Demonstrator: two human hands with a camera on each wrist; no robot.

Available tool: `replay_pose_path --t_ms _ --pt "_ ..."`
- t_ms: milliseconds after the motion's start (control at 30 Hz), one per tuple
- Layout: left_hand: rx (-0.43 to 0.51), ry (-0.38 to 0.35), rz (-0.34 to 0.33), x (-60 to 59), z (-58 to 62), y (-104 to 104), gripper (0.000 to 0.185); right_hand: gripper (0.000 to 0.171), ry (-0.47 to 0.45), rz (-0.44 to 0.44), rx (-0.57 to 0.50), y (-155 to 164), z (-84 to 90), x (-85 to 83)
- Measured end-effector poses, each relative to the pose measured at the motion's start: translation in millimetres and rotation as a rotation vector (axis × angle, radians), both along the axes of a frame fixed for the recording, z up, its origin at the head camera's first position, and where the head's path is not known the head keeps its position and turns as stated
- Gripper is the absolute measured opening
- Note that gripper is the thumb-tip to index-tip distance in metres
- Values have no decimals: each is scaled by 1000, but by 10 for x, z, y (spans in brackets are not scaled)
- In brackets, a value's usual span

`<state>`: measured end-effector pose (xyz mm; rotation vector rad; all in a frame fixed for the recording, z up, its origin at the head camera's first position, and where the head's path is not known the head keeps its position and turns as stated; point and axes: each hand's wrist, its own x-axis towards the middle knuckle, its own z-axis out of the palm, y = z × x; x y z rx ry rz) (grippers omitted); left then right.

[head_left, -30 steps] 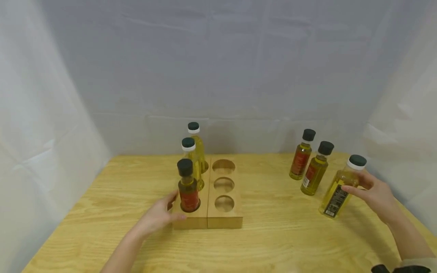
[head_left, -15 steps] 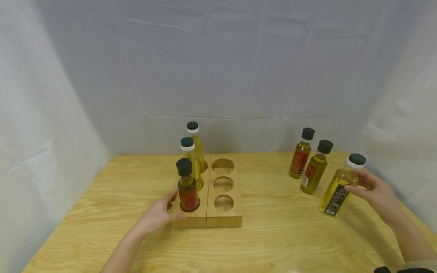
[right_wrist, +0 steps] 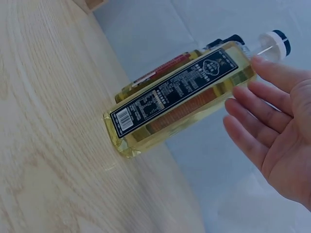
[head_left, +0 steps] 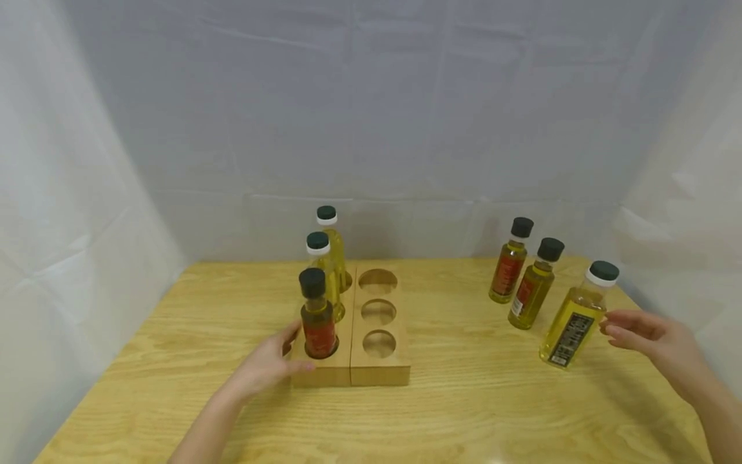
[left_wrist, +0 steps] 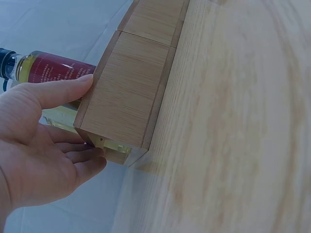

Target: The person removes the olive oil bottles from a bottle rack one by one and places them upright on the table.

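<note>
My left hand holds the front left corner of a two-part wooden bottle rack, thumb at the front edge and fingers along the open side. In the rack's left half stand a red-labelled oil bottle with a black cap, in front, and two clear oil bottles with dark green caps behind it. The right half has three bare round holes. At the right, my right hand is beside a square oil bottle with a black label, its fingers extended and apart from the glass.
Two more red-labelled oil bottles, a middle one and a rear one, stand left of the square bottle. All stand on a wooden table. White sheeting hangs behind the table and at both sides.
My right hand has let go of the square oil bottle and drawn back to the right, leaving it standing on the table. The left hand has stayed at the rack.
</note>
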<state>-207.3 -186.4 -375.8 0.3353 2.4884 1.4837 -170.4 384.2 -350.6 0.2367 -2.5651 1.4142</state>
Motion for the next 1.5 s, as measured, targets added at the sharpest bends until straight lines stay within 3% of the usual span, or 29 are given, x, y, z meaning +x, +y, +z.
replay_pose_path --t_ms 133,300,500,700,1033,1500 --pt "-2 -8 0 4 0 -4 90 24 38 73 26 -57 27 47" --pt "-4 -11 -1 2 3 -6 89 30 -20 90 84 -225 125 56" --pt "6 -8 -5 6 1 -7 90 40 -109 116 106 -479 248 -19" --pt "4 -9 3 14 10 -2 90 37 -66 172 109 -750 277 -150" --pt "19 3 -5 9 8 -1 89 37 -28 293 34 -1131 349 -375" --pt "3 -10 16 15 1 7 90 43 -9 306 -44 -1683 471 -625"
